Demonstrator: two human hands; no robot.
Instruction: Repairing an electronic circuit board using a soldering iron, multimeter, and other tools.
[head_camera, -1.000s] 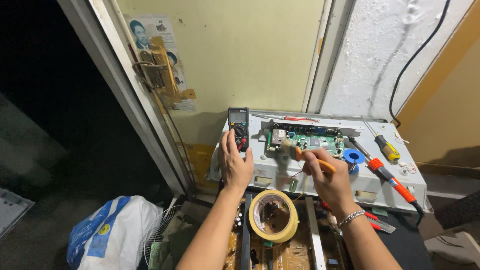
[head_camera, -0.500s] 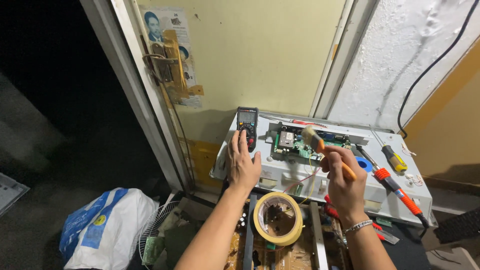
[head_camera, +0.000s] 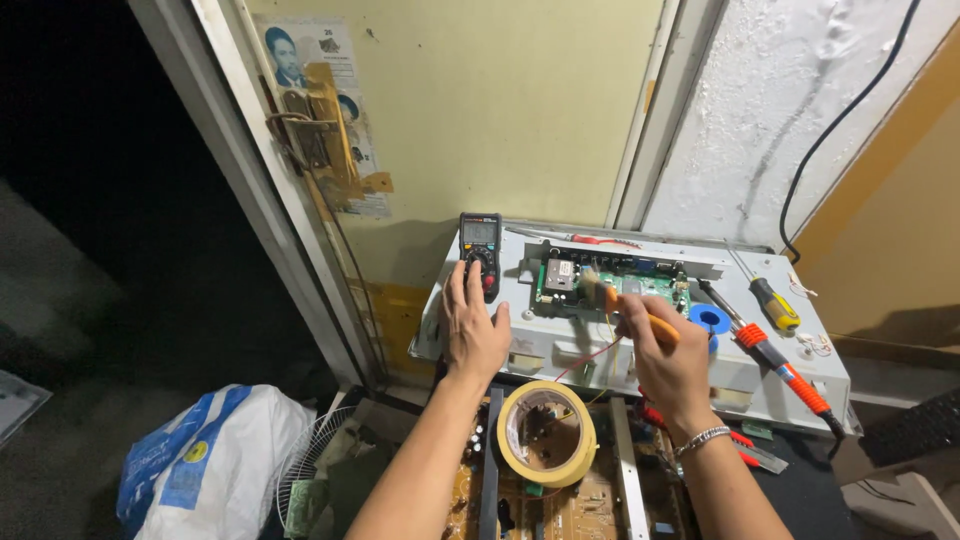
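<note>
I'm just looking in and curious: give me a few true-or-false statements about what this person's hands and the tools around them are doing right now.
1. The left hand rests at the black multimeter. True.
2. The right hand holds a brush with an orange handle over the green circuit board. True.
3. The roll of masking tape sits on the right wrist. False: it lies below, between the two forearms.
4. The yellow-handled screwdriver is in the left hand. False: it lies untouched on the white panel, to the right.
5. A bracelet is on the right wrist. True.
</note>
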